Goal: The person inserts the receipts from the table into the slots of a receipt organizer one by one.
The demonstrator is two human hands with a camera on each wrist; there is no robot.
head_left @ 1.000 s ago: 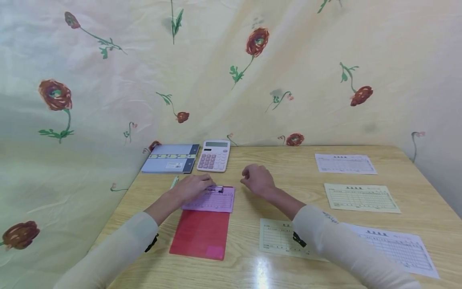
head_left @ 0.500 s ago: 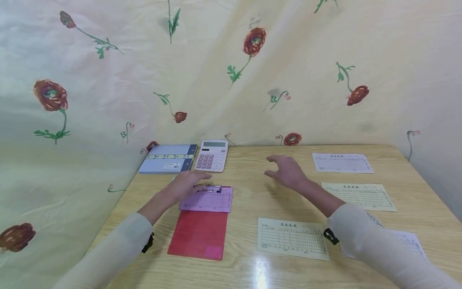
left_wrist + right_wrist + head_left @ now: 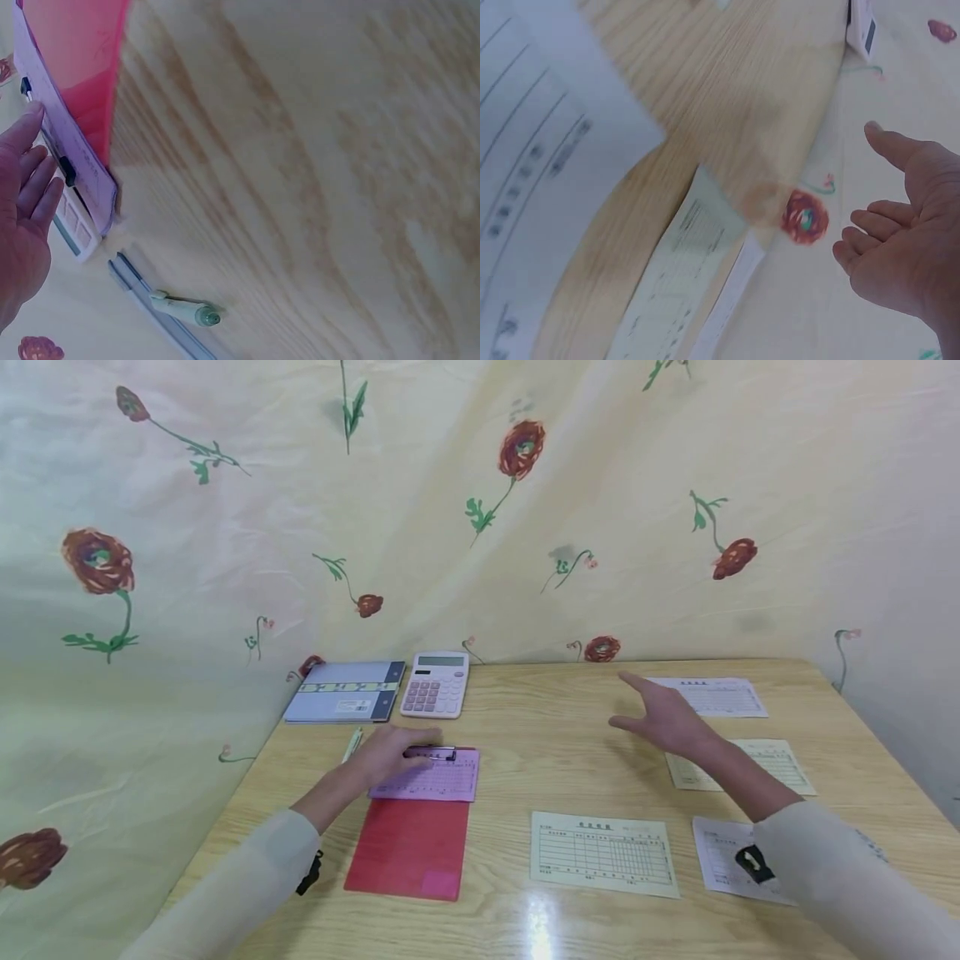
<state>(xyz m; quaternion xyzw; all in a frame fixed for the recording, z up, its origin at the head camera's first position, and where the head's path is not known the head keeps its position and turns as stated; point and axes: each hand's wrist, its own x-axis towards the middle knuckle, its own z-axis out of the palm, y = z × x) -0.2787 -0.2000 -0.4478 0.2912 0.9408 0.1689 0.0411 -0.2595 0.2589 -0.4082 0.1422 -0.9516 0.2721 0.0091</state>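
My left hand [image 3: 388,754] is at the metal clip [image 3: 442,755] of a red clipboard [image 3: 408,847]. Its fingers look relaxed and apart in the left wrist view, beside the clip; whether they touch it I cannot tell. A purple printed slip [image 3: 435,781] lies under the clip. Over the right half of the table, my right hand [image 3: 667,718] hovers with thumb and fingers spread and nothing held. Nearest to it are a white slip [image 3: 720,697] at the back and a pale green slip [image 3: 772,762], both partly covered by the hand or forearm.
Another pale green slip [image 3: 603,854] lies front centre, and a white slip [image 3: 723,860] is partly under the right sleeve. Along the back stand a pink calculator [image 3: 435,685] and a blue-grey folder [image 3: 341,693]. A light green pen [image 3: 352,743] lies left of the clipboard.
My right hand has moved right, from beside the clipboard to near the back slips, and its fingers have spread. The left hand stays by the clip, its fingers lifting briefly off it.
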